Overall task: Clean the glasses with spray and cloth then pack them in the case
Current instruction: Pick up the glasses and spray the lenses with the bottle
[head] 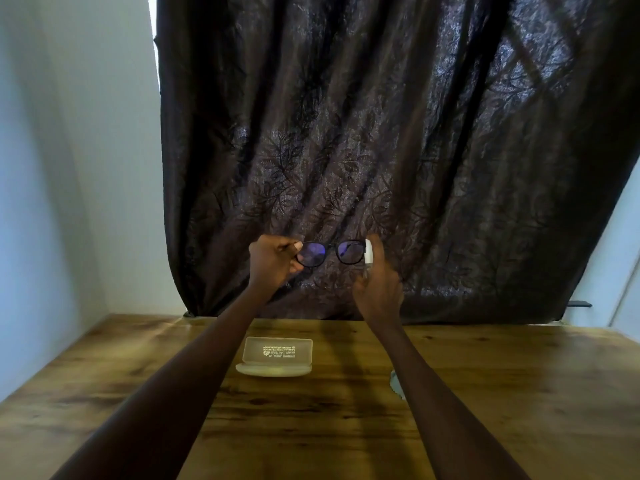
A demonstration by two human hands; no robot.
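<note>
Dark-framed glasses (329, 252) are held up in the air in front of the curtain. My left hand (273, 265) grips them at their left end. My right hand (377, 285) is closed around a small white spray bottle (368, 251), whose top sits right beside the right lens. A pale, translucent glasses case (275, 356) lies shut on the wooden table (502, 393), below and between my arms. A small pale patch (394, 382), maybe the cloth, shows at my right forearm, mostly hidden.
A dark patterned curtain (381, 133) hangs behind the table's far edge. White walls stand at the left (69, 168) and far right.
</note>
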